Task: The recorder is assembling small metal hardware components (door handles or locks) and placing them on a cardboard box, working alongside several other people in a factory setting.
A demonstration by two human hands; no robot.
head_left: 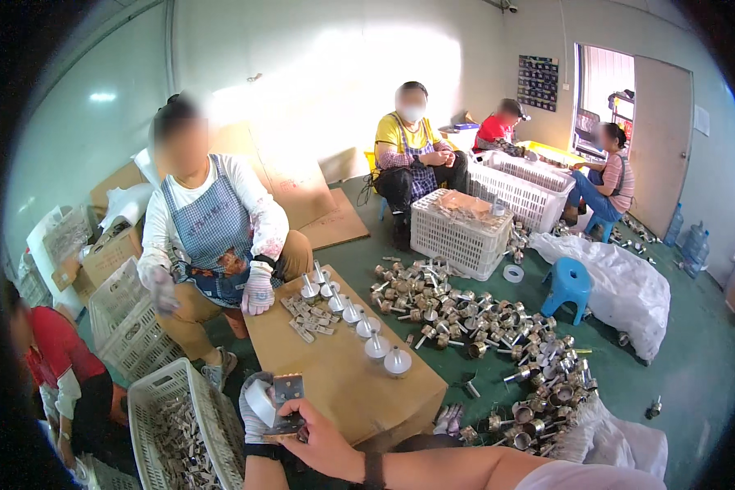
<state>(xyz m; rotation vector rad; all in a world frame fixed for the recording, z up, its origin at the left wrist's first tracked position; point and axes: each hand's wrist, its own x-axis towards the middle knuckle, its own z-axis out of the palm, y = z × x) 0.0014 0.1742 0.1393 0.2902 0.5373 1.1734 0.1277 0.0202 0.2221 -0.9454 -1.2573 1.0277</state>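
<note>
My left hand (256, 425), in a pale glove, is closed around a white, roll-like piece (261, 403) above the near left corner of the cardboard-topped table (367, 367). A bent metal plate (288, 387) with small holes sits against that piece. From the right, my bare right hand (328, 445) grips the plate's lower part with thumb and fingers; whether the two parts are joined I cannot tell. Beyond my hands, pale round cups with upright metal stems (397, 359) stand in a row on the table. Several small flat metal pieces (309, 317) lie beside them.
Across the table sits a gloved person in a checked apron (208, 212). A white crate of metal pieces (151, 392) stands at left. Stemmed metal cups (465, 314) are heaped on the floor at right, near a blue stool (567, 290). Other people sit farther back and at far left.
</note>
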